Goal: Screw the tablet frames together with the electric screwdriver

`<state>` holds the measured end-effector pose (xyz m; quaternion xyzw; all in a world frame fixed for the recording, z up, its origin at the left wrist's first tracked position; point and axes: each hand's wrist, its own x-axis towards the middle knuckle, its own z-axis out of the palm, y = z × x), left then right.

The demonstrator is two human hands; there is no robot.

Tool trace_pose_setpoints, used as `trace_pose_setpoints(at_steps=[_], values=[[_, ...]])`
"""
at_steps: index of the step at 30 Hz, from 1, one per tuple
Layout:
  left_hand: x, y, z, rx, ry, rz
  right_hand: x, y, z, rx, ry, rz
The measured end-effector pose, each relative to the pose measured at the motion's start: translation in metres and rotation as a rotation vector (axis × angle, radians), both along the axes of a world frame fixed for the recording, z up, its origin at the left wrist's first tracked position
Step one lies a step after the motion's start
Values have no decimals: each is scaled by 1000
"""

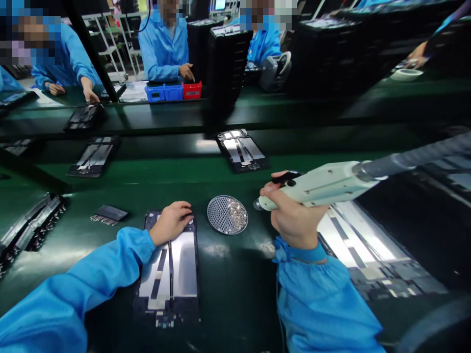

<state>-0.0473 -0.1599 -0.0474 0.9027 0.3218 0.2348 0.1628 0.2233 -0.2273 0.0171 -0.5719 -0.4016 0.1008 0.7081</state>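
In the head view, my right hand (296, 215) is wrapped around a pale green electric screwdriver (324, 184), with its grey tip pointing left. The tip is just right of a round dish (227, 214) whose small holes hold many tiny screws on the right side. My left hand (172, 223) lies over the upper end of an opened tablet (186, 264), fingers stretched out and slightly bent. The tablet lies flat, its silver plate and dark ribbon cables facing up; its top edge is partly hidden by my hand.
Other opened tablets (243, 149) lie along the green bench and at the right. A small dark part (109, 214) sits to the left, near stacked strips (31, 225). Tall black trays (228, 68), blue bins (164, 92) and a red bin (192, 90) stand behind, with co-workers beyond.
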Motion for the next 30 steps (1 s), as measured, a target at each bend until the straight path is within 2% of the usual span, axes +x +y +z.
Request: trace_pose_setpoints(at_steps=[7,10,13,17,22,30], values=[[-5,-4,5,130,142,-205,-7,-1,6,50,94,30],[-12,-5,11,122,177,-248,-15,-9,11,63,159,118],[-19,-7,18,194,307,-283,-27,-22,12,31,226,211],[-18,-27,22,315,407,-247,-40,-34,4,19,240,255],[-6,-56,20,317,326,-205,-51,-33,-9,-28,213,232],[-4,-53,22,300,254,-221,-52,-31,-16,-71,205,208]])
